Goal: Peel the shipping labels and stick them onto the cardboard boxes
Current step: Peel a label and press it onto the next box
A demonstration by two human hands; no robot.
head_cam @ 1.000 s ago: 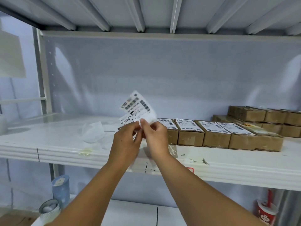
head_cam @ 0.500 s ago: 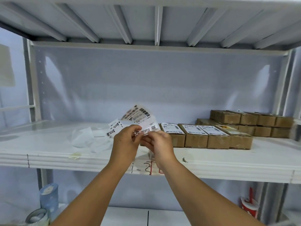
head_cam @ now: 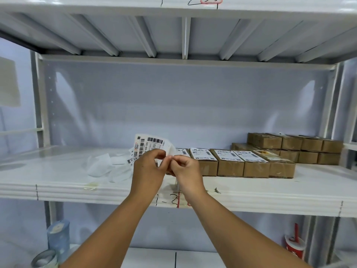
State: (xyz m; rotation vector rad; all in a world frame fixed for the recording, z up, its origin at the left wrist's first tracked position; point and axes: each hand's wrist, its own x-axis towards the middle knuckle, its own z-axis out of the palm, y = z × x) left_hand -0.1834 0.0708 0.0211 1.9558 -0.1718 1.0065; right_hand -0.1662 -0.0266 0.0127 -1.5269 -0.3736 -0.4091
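Note:
My left hand [head_cam: 147, 169] grips a fanned bunch of white shipping labels [head_cam: 148, 144] with barcodes, held above the white shelf [head_cam: 58, 182]. My right hand [head_cam: 185, 171] pinches the right edge of the top label with thumb and forefinger, right beside the left fingertips. Just behind my hands a row of small cardboard boxes [head_cam: 229, 165] with labels on their tops runs to the right along the shelf. Further back right, a stack of unlabelled cardboard boxes [head_cam: 293, 149] stands in two layers.
Crumpled white backing papers [head_cam: 104, 167] lie on the shelf left of my hands. A shelf upright [head_cam: 41, 105] stands at the left and another at the right. Below the shelf are a blue cup [head_cam: 59, 238], a tape roll [head_cam: 45, 259] and a red cup [head_cam: 294, 246].
The view has tilted up and shifted. My hands with the labels have lowered towards the shelf, and the labels now lean more to the left while my right fingers pinch at the top label's edge.

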